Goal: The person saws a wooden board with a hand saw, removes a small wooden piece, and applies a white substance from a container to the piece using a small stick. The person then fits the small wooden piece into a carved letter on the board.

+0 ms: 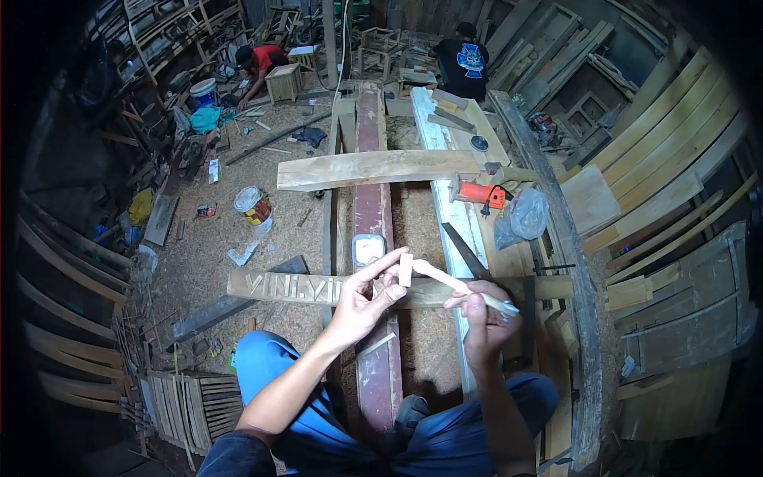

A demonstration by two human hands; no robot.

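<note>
Between the thumb and fingers of my left hand (366,298) is a small pale wooden block (406,270). My right hand (486,322) is closed on a slim pale wooden stick (447,278), whose thicker tip meets or nearly meets the block. Something bluish shows at the stick's other end. Below my hands a wooden board (242,284) lies across the bench, with raised wooden letters (294,288) along its left part. Just behind my left hand stands an open tub (369,249) with white contents. A dark saw-like blade (465,248) lies near my right hand.
A curved plank (366,168) crosses the bench beams further off. An orange power tool (479,193) and a plastic bag (528,215) lie at right. A paint bucket (253,205) stands on the shavings-covered floor. Two other people (266,60) work at the back.
</note>
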